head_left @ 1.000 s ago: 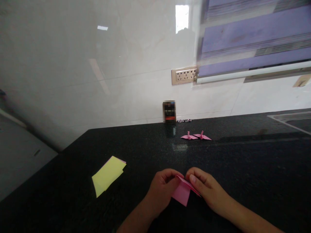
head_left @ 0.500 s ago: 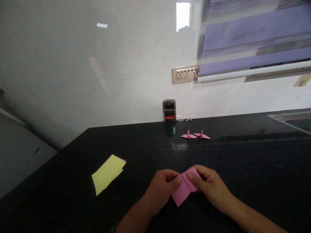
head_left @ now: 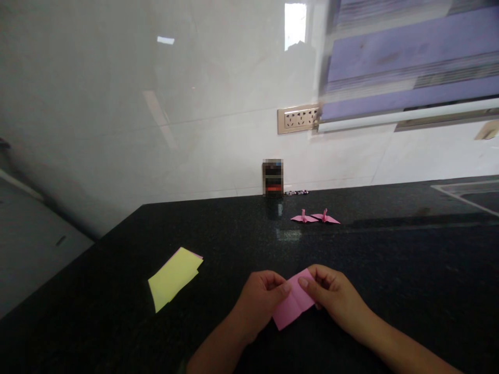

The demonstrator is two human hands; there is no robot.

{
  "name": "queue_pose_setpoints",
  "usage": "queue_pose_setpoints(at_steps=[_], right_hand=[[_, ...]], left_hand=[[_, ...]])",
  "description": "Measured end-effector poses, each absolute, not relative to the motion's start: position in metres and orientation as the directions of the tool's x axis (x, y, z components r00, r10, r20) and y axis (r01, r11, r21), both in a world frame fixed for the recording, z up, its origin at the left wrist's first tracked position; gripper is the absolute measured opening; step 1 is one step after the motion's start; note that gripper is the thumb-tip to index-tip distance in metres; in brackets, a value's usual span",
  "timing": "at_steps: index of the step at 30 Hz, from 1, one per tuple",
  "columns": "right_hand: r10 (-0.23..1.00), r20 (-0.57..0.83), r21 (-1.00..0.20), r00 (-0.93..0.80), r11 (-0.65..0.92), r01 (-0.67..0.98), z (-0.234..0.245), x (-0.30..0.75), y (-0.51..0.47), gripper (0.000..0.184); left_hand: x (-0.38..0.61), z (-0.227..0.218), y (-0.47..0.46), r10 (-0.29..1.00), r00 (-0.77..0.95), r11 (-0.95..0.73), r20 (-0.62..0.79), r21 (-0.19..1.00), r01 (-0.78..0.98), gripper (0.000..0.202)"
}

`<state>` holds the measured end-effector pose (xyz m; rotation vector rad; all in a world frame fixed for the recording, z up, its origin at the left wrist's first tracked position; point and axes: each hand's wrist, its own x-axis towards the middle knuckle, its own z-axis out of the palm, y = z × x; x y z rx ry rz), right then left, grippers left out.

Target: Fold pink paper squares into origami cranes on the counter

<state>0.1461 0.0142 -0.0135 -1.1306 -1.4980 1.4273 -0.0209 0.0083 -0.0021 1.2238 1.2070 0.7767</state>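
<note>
A pink sheet of origami paper (head_left: 295, 303), with a crease across its middle, is held over the dark counter. My left hand (head_left: 260, 301) pinches its left side, thumb on top. On the other side my right hand (head_left: 331, 291) grips the paper's right edge between thumb and fingers. The fingers behind the sheet are partly hidden. Beyond the hands stand two folded pink paper cranes, a left crane (head_left: 304, 217) and a right crane (head_left: 325, 216), side by side with their wings spread.
A stack of yellow paper (head_left: 175, 278) with a pink edge showing lies on the dark counter (head_left: 230, 244) at left. Against the wall stands a blurred-out dark box (head_left: 273, 177), beside a small beaded strand (head_left: 297, 192). A socket panel (head_left: 298, 119) is on the wall.
The pink paper has flattened out from its bent shape at the middle crease. Its right part has moved slightly left within the fingers. Both hands keep hold of it.
</note>
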Motion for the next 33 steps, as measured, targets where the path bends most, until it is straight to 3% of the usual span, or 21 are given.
queue_pose_setpoints(at_steps=[6, 10, 16, 23, 26, 33], right_hand=[[0.926, 0.170, -0.921, -0.338, 0.271, 0.279, -0.008, 0.150, 0.014, 0.013], [0.860, 0.318, -0.789, -0.398, 0.473, 0.392, -0.007, 0.154, 0.014, 0.017], [0.682, 0.499, -0.564, -0.534, 0.724, 0.398, -0.014, 0.160, 0.019, 0.026], [0.570, 0.507, -0.342, -0.646, 0.821, 0.456, -0.007, 0.167, 0.021, 0.032], [0.557, 0.464, -0.366, -0.689, 0.829, 0.423, -0.002, 0.167, 0.020, 0.034], [0.605, 0.411, -0.579, -0.682, 0.751, 0.317, -0.002, 0.165, 0.021, 0.030]], left_hand=[[-0.021, -0.001, 0.008, 0.935, 0.236, 0.243, -0.266, 0.962, 0.121, 0.024], [-0.021, -0.002, 0.008, 0.927, 0.266, 0.254, -0.265, 0.964, 0.077, 0.026], [-0.019, -0.005, 0.007, 0.910, 0.300, 0.299, -0.287, 0.954, 0.008, 0.021], [-0.022, -0.002, 0.009, 0.913, 0.295, 0.307, -0.281, 0.951, -0.044, 0.019], [-0.024, -0.002, 0.010, 0.913, 0.287, 0.315, -0.290, 0.948, -0.045, 0.016], [-0.026, -0.004, 0.011, 0.909, 0.305, 0.305, -0.285, 0.952, -0.022, 0.017]])
